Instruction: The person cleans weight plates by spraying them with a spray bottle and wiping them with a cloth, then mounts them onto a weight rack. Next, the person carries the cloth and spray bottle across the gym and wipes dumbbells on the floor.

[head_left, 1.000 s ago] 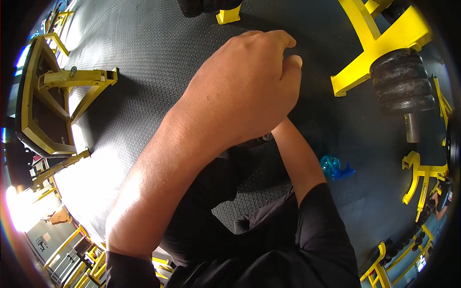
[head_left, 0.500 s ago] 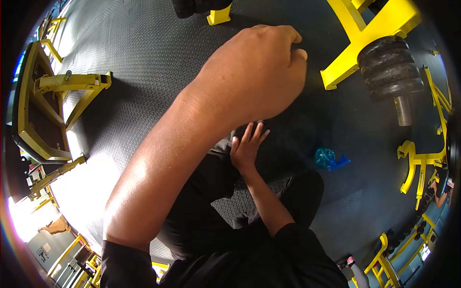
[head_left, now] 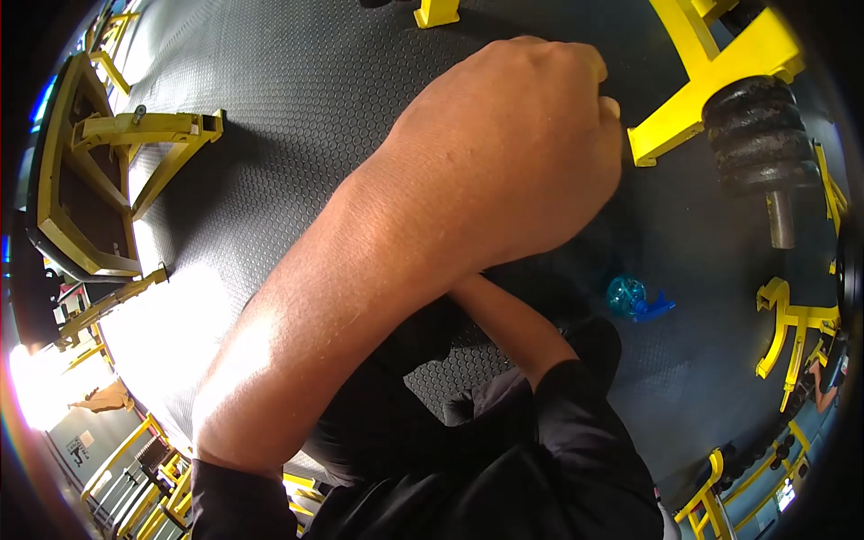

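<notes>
My left hand (head_left: 531, 148) is raised close to the camera, its back towards me and the fingers curled into a fist at the right. Whether anything is inside the fist is hidden. Below it, my right forearm (head_left: 513, 324) reaches up from the black sleeve, and my right hand is hidden behind my left wrist. My legs in black trousers (head_left: 589, 346) are bent on the dark textured floor (head_left: 297, 99). Right of them a clear blue bottle (head_left: 625, 295) with a blue cap lies on the floor.
A yellow frame (head_left: 697, 94) with black weight plates (head_left: 763, 135) stands at the upper right. At the left is a yellow and black bench frame (head_left: 135, 135). More yellow equipment (head_left: 787, 324) lines the right edge, near part of another person (head_left: 823, 387).
My left fist has moved slightly right and nearer the camera. My right hand, earlier visible with spread fingers, is now hidden behind my left arm. The surroundings have shifted slightly in view.
</notes>
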`<state>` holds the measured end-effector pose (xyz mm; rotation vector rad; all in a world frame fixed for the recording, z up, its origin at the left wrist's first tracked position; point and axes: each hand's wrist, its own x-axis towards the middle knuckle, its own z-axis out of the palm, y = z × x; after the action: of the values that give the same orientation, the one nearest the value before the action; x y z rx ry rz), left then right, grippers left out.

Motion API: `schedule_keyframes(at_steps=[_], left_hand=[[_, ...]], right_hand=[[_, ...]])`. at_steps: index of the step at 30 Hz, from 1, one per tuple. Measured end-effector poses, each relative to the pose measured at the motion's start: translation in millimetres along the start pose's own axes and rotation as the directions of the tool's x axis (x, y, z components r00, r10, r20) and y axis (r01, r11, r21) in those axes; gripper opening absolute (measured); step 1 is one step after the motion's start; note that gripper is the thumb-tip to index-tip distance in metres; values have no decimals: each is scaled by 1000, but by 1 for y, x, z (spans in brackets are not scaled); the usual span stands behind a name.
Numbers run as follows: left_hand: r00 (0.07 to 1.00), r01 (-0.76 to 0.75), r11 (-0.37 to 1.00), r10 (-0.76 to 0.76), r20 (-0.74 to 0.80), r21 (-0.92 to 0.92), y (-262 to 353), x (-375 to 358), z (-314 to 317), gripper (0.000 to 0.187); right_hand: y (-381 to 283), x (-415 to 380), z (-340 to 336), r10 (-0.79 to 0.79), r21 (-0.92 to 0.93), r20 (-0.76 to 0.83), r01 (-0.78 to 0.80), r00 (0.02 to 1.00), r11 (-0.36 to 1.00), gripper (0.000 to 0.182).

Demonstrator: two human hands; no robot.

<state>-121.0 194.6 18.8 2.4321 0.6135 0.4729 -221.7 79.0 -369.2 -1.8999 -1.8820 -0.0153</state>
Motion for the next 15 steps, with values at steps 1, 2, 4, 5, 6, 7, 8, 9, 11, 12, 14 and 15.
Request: schedule_keyframes(at_steps=[1,2,4,5,6,7,8,9,11,12,14,15], left_hand=[[1000,-13,1000,13,-2,-2,2,2,1,28],[1000,12,1000,-12,9,2,1,3,2,29],[999,36,999,-36,13,4,0,6,3,32],[996,80,997,-81,48,16,-1,8,2,34],[988,125,992,-127,83,31,-2,9,2,40],[989,124,992,-126,77,33,-4,10,1,40],[985,132,990,-136,101,45,-7,11,0,41],[981,140,989,-146,128,55,-10,11,1,41],[981,123,988,-134,137,90,-18,11,3,42],[981,109,986,-128,147,126,-23,11,5,43],[981,88,988,-108,162,123,-32,11,11,43],[960,152,979,-179,217,136,-33,12,13,43]], right_hand=[[3,12,-4,24,0,-1,-24,1000,1000,39],[6,26,-10,46,0,0,-46,999,999,40],[4,56,-27,81,4,7,-82,997,997,42],[-2,69,-32,94,10,12,-94,995,996,43],[3,63,-47,107,18,16,-107,994,994,44],[3,61,-59,121,27,20,-122,992,992,46],[15,56,-74,141,34,21,-141,990,989,47],[15,60,-84,162,41,24,-163,986,986,48],[32,26,-104,142,60,39,-144,989,988,50],[44,3,-116,120,84,57,-125,991,989,53],[69,-39,-126,120,9,55,-121,991,993,50],[81,-54,-131,106,-61,63,-102,992,993,47]])
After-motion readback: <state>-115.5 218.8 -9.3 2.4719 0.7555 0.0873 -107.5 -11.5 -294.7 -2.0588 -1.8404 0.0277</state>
